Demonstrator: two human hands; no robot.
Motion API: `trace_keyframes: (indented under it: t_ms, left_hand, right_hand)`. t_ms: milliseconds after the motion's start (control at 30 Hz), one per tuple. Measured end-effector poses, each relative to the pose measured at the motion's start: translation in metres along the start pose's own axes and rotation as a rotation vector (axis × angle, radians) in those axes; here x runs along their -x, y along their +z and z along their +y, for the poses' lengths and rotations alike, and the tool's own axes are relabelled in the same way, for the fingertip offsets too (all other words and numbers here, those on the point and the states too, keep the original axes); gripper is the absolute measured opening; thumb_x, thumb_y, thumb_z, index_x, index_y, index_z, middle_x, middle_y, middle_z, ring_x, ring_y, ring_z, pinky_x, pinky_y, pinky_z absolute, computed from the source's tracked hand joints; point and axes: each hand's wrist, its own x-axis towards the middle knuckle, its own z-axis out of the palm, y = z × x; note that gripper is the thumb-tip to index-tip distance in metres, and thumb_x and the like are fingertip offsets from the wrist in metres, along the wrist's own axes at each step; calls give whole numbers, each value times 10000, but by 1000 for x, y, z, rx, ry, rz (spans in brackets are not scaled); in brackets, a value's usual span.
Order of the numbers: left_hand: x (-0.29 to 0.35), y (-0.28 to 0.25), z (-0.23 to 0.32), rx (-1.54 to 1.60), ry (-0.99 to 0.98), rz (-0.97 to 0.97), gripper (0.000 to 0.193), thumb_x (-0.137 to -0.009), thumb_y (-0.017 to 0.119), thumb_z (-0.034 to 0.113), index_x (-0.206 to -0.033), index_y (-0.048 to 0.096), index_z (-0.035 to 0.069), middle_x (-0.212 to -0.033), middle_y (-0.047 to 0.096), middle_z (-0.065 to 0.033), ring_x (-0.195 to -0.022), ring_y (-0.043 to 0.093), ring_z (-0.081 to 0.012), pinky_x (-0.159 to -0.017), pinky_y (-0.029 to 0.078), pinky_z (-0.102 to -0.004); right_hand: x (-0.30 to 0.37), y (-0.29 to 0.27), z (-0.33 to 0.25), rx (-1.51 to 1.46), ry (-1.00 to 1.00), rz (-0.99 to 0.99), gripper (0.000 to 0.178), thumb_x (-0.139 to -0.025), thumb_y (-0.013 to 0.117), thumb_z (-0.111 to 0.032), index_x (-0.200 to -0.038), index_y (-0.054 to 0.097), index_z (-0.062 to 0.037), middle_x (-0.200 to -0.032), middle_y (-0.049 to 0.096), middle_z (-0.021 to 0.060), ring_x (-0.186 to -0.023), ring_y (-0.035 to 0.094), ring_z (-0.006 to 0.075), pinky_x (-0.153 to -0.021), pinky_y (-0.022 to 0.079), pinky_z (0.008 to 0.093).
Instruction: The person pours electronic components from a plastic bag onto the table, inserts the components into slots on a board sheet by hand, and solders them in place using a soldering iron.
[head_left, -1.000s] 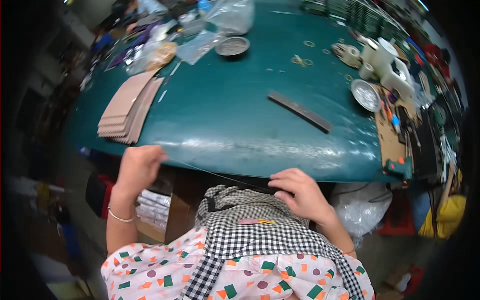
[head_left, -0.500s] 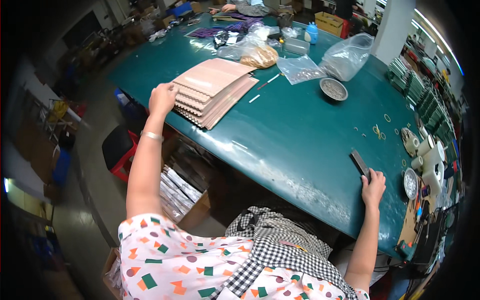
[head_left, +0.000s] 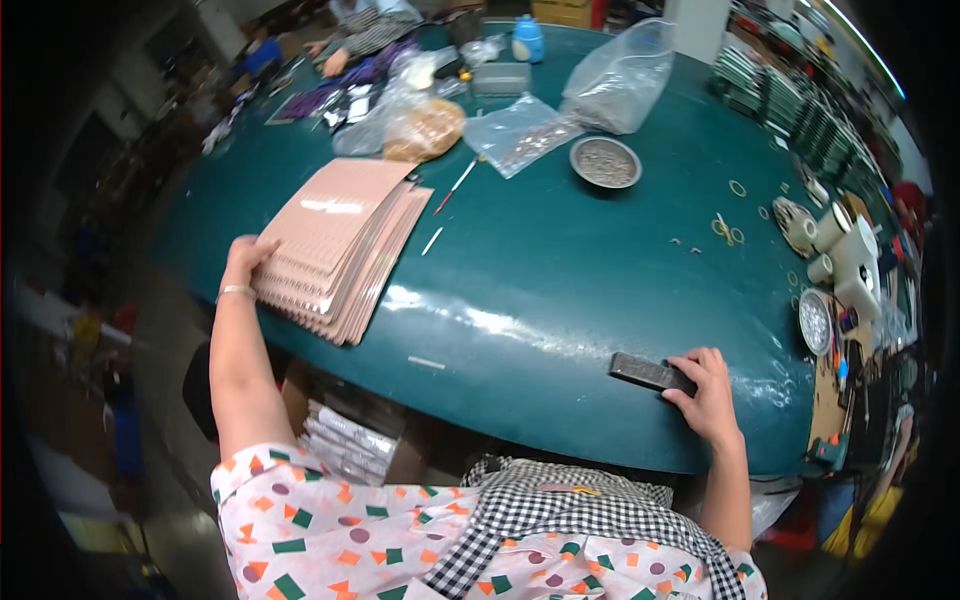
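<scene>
A stack of pale pink sheets (head_left: 338, 222) with wavy, notched near edges lies on the green table (head_left: 520, 270) at the left. My left hand (head_left: 247, 260) is closed on the sheets' left edge, its fingertips curled at the margin. Over at the right, near the front edge, my right hand (head_left: 706, 395) grips one end of a dark, flat rectangular block (head_left: 640, 371). The block lies low over the tabletop, pointing left; whether it touches the surface I cannot tell.
Beyond the stack are plastic bags (head_left: 425, 130), a thin red-and-white stick (head_left: 456, 187) and a bowl of small pieces (head_left: 606, 162). White spools (head_left: 856, 255), a second bowl (head_left: 814, 322) and tools line the right edge. Another person's hand (head_left: 335, 62) is at the far side.
The view has turned, shifting the table's contents leftward in the picture. In my right hand the dark block has swung from pointing away to pointing left. My left hand stays at the stack's edge.
</scene>
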Motion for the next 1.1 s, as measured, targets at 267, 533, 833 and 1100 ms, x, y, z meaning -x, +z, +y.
trace_keyframes:
  t_ms: [267, 533, 833, 1100]
  left_hand:
    - [32, -17, 90, 889, -49, 20, 96, -927, 600, 148, -944, 610, 54, -790, 654, -56, -673, 630, -132, -580, 514, -224]
    - [252, 52, 196, 1166, 340, -278, 89, -949, 569, 103, -983, 536, 27, -888, 638, -86, -691, 655, -146, -562, 575, -254]
    - [322, 221, 302, 948, 273, -1074, 171, -912, 626, 88, -1043, 549, 9, -924, 667, -118, -815, 681, -198, -680, 596, -324]
    - [7, 283, 333, -213, 902, 89, 441, -828, 698, 327, -1111, 657, -9, -1026, 675, -205, -991, 642, -358, -878, 498, -393]
  right_hand:
    - [-19, -15, -5, -422, 144, 26, 348, -731, 746, -35, -1071, 673, -25, -1031, 622, 102, -904, 604, 242, -796, 495, 344]
    - [9, 3, -48, -1237, 126, -303, 602, -970, 563, -167, -1489, 293, -22, -1311, 534, 131, -1064, 574, 166, -893, 480, 305]
    - [48, -36, 5, -1431, 430, 442, 741, -820, 728, -86, -1428, 333, 64, -1341, 529, 127, -1231, 516, 198, -1040, 397, 324]
    - [66, -39, 79, -1428, 554, 295, 808, -745, 763, -13, -1435, 348, 54, -1307, 567, 103, -1174, 563, 170, -1007, 438, 300]
